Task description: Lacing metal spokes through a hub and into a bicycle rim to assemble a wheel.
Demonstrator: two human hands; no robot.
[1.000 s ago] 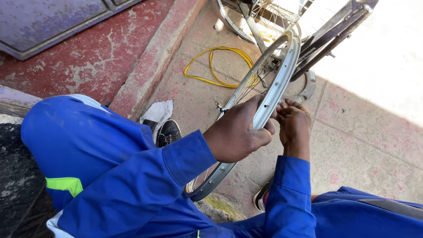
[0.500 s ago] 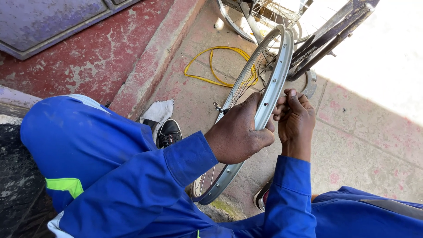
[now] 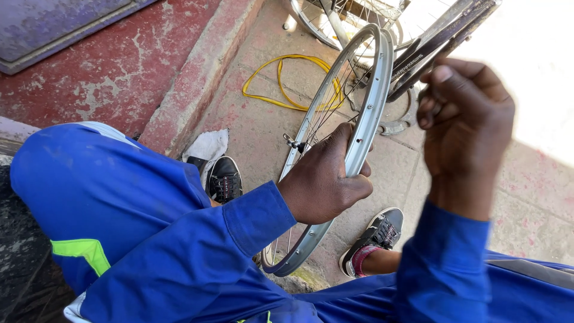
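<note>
A silver spoked bicycle wheel rim (image 3: 375,84) stands upright on the pavement between my feet. My left hand (image 3: 326,179) grips its rim about halfway up, with the thumb on the near side. The hub axle (image 3: 293,143) sticks out just left of that hand. My right hand (image 3: 466,119) is raised off the rim, close to the camera, at the right. Its fingers are curled in with thumb against forefinger, and nothing shows between them. Both arms are in blue sleeves.
A yellow cable loop (image 3: 281,90) lies on the paving behind the wheel. A second wheel (image 3: 317,24) and dark frame bars (image 3: 442,30) stand at the top. My black shoes (image 3: 224,179) (image 3: 376,236) flank the rim. A red raised step (image 3: 119,72) runs along the left.
My right hand has left the rim and risen up toward the camera. My left hand keeps its grip, and the wheel has tilted a little.
</note>
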